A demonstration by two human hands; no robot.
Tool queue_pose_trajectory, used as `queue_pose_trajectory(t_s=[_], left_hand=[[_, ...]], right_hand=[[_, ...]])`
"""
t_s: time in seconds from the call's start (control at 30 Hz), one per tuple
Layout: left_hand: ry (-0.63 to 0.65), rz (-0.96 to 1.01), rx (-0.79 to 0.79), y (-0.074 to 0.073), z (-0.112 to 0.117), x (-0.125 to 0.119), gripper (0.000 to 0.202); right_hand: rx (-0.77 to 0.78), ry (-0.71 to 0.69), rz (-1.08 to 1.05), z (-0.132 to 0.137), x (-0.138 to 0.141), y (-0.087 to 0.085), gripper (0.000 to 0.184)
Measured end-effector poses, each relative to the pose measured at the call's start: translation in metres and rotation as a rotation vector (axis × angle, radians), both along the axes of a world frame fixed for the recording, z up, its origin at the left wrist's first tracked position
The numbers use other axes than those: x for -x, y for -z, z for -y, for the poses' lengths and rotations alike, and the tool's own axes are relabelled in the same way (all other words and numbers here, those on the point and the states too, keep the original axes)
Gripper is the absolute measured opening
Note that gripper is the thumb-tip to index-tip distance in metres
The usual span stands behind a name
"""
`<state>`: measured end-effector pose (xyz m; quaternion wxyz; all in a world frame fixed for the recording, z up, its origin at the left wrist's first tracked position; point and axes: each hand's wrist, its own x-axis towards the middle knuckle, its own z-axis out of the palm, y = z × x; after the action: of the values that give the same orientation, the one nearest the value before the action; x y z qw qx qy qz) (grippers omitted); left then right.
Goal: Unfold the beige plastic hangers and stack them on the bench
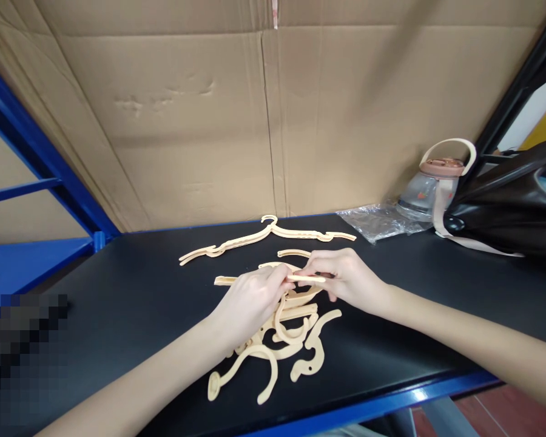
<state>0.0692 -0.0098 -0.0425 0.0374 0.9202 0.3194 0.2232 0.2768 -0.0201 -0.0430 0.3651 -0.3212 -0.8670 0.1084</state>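
worktop (118,291): black; a finished hanger (264,237) lies at 12 o'clock from your hands.
parts pile (282,346): loose beige hanger pieces, at 6 o'clock under your wrists.
left hand (250,300): pinched on the strip (225,280) near its middle; you seem to be lining up a joint.
right hand (346,276): fingertips closed on the strip's 3 o'clock end; the next move likely calls for a level, steady push.
strip: flat beige bar bridging both hands just above the pile, its 9 o'clock end free.
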Motion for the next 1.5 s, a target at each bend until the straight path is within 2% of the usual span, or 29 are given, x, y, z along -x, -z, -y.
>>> queue_pose_trajectory(t_s=[0.23, 0.37, 0.5, 0.63, 0.8, 0.93, 1.03, 1.13, 1.23, 1.33, 1.4, 1.5], left_hand=[[0.070, -0.066, -0.192, 0.002, -0.001, 0.001, 0.017], [0.090, -0.083, -0.219, 0.002, -0.002, 0.002, 0.014], [0.107, -0.099, -0.242, 0.000, -0.002, 0.003, 0.015], [0.113, -0.063, -0.154, -0.006, 0.000, 0.003, 0.016], [0.038, 0.099, 0.032, -0.013, 0.005, -0.001, 0.011], [0.036, 0.130, 0.080, -0.014, 0.005, -0.001, 0.010], [0.015, 0.126, 0.144, -0.015, 0.003, 0.001, 0.010], [-0.014, 0.204, 0.235, -0.015, 0.002, 0.002, 0.008], [-0.028, 0.280, 0.265, -0.016, -0.001, 0.003, 0.020], [-0.032, 0.280, 0.227, -0.018, -0.006, 0.006, 0.017], [-0.050, 0.281, 0.201, -0.018, -0.011, 0.009, 0.018], [-0.103, 0.299, 0.165, -0.018, -0.017, 0.013, 0.019]], right_hand=[[0.203, -0.017, -0.075, -0.004, -0.002, -0.001, 0.030], [0.365, -0.055, -0.127, -0.009, -0.005, 0.001, 0.023], [0.427, -0.089, -0.203, -0.011, -0.006, 0.004, 0.019], [0.388, -0.095, -0.200, -0.011, -0.007, 0.002, 0.020], [0.295, -0.024, -0.126, -0.010, -0.010, -0.005, 0.029], [0.265, -0.030, -0.053, -0.007, -0.014, -0.016, 0.035], [0.258, 0.000, -0.128, -0.003, -0.015, -0.026, 0.029], [0.256, 0.030, -0.225, 0.001, -0.014, -0.032, 0.026], [0.311, -0.022, -0.260, 0.002, -0.012, -0.030, 0.023], [0.345, -0.035, -0.243, -0.003, -0.012, -0.026, 0.023], [0.294, 0.032, -0.189, -0.009, -0.016, -0.024, 0.024], [0.125, 0.220, -0.010, -0.021, -0.026, -0.020, 0.038]])
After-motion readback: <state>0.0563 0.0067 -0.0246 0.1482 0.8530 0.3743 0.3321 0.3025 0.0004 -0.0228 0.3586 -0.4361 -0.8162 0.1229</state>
